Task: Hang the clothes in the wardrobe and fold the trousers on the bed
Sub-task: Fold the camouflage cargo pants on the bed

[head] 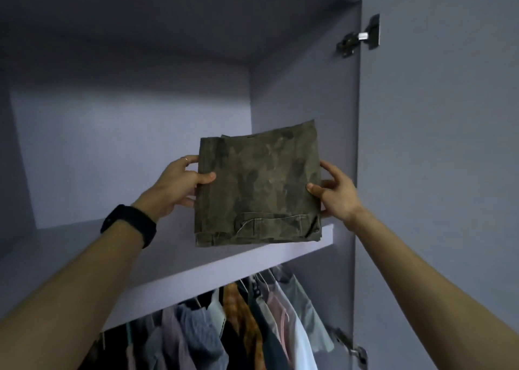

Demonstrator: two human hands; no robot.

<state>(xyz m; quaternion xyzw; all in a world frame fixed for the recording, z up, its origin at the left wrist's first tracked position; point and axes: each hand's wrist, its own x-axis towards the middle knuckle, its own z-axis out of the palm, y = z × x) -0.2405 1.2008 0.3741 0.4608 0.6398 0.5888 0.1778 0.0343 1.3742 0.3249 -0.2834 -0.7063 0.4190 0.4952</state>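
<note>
Folded camouflage trousers [258,190] are held level just above the front edge of the wardrobe shelf [157,260]. The left hand [177,186] and right hand [338,191] each pinch a side edge, thumb on top and fingers [328,169] curled behind, probably to keep the folds square while sliding them in above the hung clothes [238,327]. No brand, label or writing is readable on the trousers or the black wristband [129,225].

We are counting one folded pair of trousers [258,187], two grips, the left grip [177,186] and the right grip [338,193], one wristband [129,225], two hinges, one hinge [359,37] at one o'clock and another hinge [354,347] at five o'clock, and hanging clothes [244,322] at six o'clock, too bunched for counting.
</note>
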